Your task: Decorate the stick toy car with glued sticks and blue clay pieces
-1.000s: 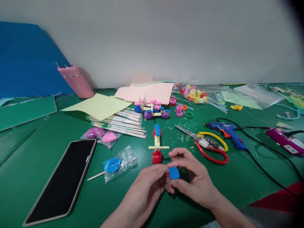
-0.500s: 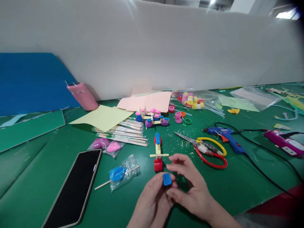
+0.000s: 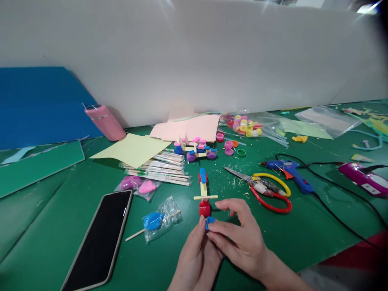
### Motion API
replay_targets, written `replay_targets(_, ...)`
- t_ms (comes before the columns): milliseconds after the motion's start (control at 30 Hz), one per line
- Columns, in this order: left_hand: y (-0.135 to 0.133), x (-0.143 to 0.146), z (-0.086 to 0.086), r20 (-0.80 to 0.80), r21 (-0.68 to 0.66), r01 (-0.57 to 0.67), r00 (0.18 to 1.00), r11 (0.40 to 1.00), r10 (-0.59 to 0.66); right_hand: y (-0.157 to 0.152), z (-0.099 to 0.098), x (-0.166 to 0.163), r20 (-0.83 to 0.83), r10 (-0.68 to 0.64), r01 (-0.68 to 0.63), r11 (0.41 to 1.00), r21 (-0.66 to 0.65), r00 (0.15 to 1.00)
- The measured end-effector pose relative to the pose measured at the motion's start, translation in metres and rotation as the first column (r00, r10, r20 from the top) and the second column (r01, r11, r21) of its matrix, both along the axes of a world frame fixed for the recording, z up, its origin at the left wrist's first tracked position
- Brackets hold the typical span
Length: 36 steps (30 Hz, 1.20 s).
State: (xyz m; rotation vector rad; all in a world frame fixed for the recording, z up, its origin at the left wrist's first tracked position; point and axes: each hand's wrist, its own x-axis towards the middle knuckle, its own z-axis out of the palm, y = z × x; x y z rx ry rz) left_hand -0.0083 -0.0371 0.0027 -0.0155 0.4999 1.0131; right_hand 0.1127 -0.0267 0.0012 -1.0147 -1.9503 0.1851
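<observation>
Both my hands meet low in the middle of the view around a small blue bottle cap [image 3: 210,222]. My left hand [image 3: 197,254] pinches it from the left with closed fingers. My right hand [image 3: 239,238] pinches it from the right, its other fingers curled. Just beyond the cap stands a little stick model [image 3: 203,193] with a red cap wheel at its near end, a crossbar, and a blue and red cap at the far end. The blue cap is close to the red wheel; I cannot tell whether they touch.
A phone [image 3: 100,238] lies at left on the green mat [image 3: 303,238]. Bagged blue and pink caps [image 3: 157,220], bundled sticks [image 3: 160,169], a finished cap car [image 3: 197,149], scissors [image 3: 263,188], a blue glue gun [image 3: 291,171] with black cord, a pink tumbler [image 3: 104,121] and paper sheets lie around.
My hands have carried the blue cap left and away from me, toward the red wheel of the stick model. The view has shifted slightly.
</observation>
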Motion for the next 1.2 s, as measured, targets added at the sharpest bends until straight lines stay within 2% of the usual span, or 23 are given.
replay_targets(233,-0.001,-0.002,-0.002,0.048,-0.025,-0.013,0.999,1.0,0.015,0.003,0.003,-0.003,0.017,0.009,-0.009,1.0,-0.008,1.0)
replay_targets(767,0.0,-0.004,-0.017,-0.013,-0.05,0.012,1.0,0.999,-0.013,0.008,0.002,-0.005,0.051,0.052,-0.049,0.997,-0.062,0.997)
replay_targets(900,0.001,-0.005,-0.016,0.038,-0.052,0.012,0.999,0.999,-0.01,0.008,0.002,-0.004,0.014,0.073,-0.072,0.995,-0.075,0.997)
replay_targets(1067,0.001,-0.004,-0.017,0.065,-0.029,0.019,0.998,0.999,-0.017,0.009,0.006,-0.001,-0.088,0.056,-0.073,0.976,-0.203,0.995)
replay_targets(1200,0.001,-0.003,-0.015,0.051,-0.039,0.024,0.998,0.999,-0.022,0.007,0.01,0.001,-0.044,0.094,-0.1,0.981,-0.166,0.995)
